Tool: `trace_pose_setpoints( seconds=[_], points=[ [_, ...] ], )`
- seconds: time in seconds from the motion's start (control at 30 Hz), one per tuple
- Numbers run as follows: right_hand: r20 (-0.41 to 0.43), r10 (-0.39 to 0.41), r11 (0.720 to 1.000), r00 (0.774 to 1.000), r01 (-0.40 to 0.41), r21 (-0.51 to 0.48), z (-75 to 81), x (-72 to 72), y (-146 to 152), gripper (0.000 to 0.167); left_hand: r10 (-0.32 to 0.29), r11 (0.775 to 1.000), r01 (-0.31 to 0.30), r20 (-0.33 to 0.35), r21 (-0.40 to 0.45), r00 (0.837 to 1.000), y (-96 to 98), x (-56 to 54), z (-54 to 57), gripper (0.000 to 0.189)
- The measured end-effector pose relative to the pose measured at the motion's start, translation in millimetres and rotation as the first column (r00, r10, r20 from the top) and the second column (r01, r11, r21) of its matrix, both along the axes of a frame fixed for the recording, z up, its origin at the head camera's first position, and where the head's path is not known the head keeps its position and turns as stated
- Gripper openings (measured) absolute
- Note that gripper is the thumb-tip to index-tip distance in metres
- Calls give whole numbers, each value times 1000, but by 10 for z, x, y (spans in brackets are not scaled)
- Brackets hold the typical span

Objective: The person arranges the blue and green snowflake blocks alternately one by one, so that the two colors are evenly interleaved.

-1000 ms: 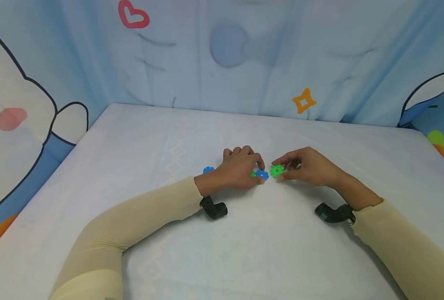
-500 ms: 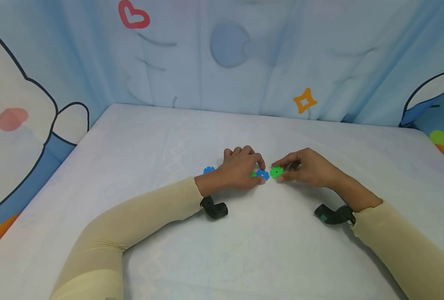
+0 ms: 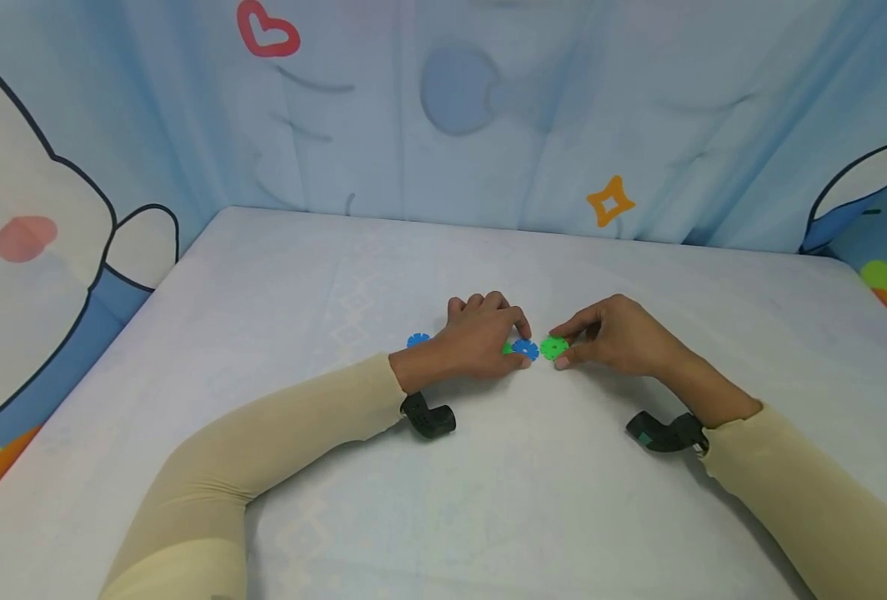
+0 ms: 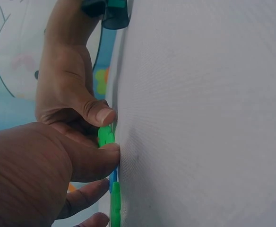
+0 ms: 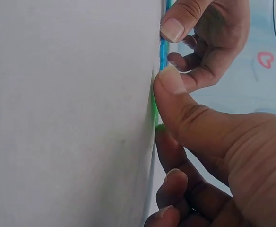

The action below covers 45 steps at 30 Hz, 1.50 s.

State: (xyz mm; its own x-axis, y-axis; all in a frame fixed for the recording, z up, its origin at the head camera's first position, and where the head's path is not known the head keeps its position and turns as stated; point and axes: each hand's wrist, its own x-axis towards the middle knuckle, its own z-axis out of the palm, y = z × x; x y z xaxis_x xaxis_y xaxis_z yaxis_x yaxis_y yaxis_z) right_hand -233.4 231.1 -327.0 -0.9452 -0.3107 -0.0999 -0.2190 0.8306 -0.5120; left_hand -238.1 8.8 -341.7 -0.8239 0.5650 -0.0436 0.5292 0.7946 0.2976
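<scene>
My left hand (image 3: 481, 337) pinches a blue notched plastic disc (image 3: 525, 350) between thumb and forefinger, close over the white tabletop. Part of a green disc (image 3: 507, 348) shows beneath that hand, beside the blue one; in the left wrist view this green disc (image 4: 116, 205) stands edge-on below the thumb. Just to the right, my right hand (image 3: 619, 337) holds another green notched disc (image 3: 553, 348) by its rim with thumb and forefinger. Its edge lies right beside the blue disc. One more blue disc (image 3: 417, 340) peeks out behind my left wrist, partly hidden.
A white cloth covers the table (image 3: 488, 500). Behind it hangs a light blue curtain (image 3: 383, 125) with printed cartoon figures. Black wrist cameras (image 3: 430, 418) sit under both wrists, near the cloth.
The green disc in my right hand has tilted a little flatter and shifted slightly down, and the right fingers have shifted slightly right. My left hand stays put with the blue disc.
</scene>
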Motion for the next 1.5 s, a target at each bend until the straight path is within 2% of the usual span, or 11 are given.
trace_pose_setpoints(
  seconds=[0.93,1.27,1.5],
  points=[
    [-4,8,999,1000,-7,35,-35,19,-25,40,1,1000,-1,-8,16,1000,-1,9,0,31],
    [-1,-16,999,1000,16,48,-17,28,-38,41,2,1000,-2,-1,26,1000,-3,-1,-5,30],
    [8,-8,999,1000,7,45,-17,28,-35,36,-2,999,2,2,32,1000,-9,-1,-4,30]
  ],
)
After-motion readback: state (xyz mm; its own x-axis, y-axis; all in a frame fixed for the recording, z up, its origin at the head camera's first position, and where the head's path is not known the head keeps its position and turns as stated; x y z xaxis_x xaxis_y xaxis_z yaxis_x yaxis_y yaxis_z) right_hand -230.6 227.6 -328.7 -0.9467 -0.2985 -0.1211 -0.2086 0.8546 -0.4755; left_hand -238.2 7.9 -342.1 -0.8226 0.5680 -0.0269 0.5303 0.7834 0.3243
